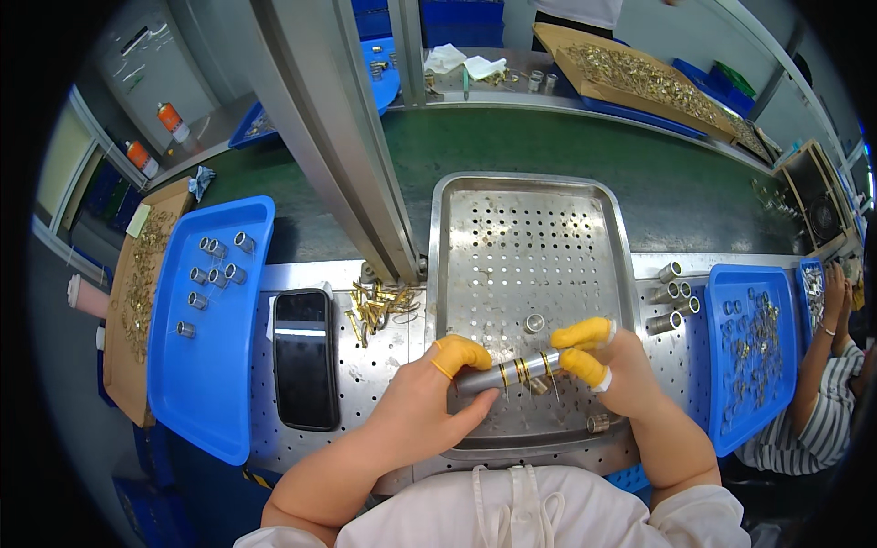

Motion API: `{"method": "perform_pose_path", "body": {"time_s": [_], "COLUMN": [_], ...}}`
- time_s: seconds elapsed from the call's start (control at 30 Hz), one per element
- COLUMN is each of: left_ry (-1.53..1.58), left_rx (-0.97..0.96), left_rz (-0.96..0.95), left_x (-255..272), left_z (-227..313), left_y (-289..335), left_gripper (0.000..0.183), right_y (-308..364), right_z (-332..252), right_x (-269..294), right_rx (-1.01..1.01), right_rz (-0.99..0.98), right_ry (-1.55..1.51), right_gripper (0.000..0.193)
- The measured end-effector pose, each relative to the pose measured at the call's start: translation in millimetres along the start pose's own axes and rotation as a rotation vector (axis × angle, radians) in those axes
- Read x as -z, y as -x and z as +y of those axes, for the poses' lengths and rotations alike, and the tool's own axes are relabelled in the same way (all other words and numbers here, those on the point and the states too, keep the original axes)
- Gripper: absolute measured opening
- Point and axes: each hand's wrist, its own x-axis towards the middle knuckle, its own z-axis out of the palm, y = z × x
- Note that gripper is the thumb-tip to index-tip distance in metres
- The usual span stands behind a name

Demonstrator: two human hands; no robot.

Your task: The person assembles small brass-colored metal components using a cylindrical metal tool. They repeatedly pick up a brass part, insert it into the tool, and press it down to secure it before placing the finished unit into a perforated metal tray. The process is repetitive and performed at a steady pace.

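Observation:
A grey metal rod [480,381] with several thin gold-coloured rings around it lies across both hands, above a perforated steel tray [475,315]. My left hand [416,397] is closed around its left end, with yellow finger cots on the fingers. At the right end, my right hand [630,374] pinches the rod between fingers in yellow cots; whether a small part sits under those fingertips is hidden. Thin wire-like ends hang below the rings. A short metal cylinder [534,322] stands in the tray beyond the rod, and another cylinder [597,423] lies near my right wrist.
Left are a black phone [306,365], a pile of brass-coloured parts [375,310] and a blue tray [206,384] with cylinders. Right are loose metal cylinders [665,322] and a blue tray [731,416] of small parts. A metal post [338,137] rises behind. A co-worker's arm [816,365] is far right.

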Motion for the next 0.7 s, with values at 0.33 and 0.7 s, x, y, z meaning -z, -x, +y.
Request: {"method": "perform_pose_path", "body": {"time_s": [0.33,0.7], "left_ry": [0.537,0.819], "left_rx": [0.116,0.153], "left_rz": [-0.251,0.144], "left_x": [1,82], "left_z": [-9,-20], "left_y": [15,89], "left_gripper": [0.026,0.032], "right_y": [4,-2], "right_z": [-4,-3], "right_x": [-5,2], "right_rx": [0.03,0.16], "right_rz": [-0.079,-0.039], "right_ry": [-0.101,-0.063], "right_gripper": [0.05,0.039]}}
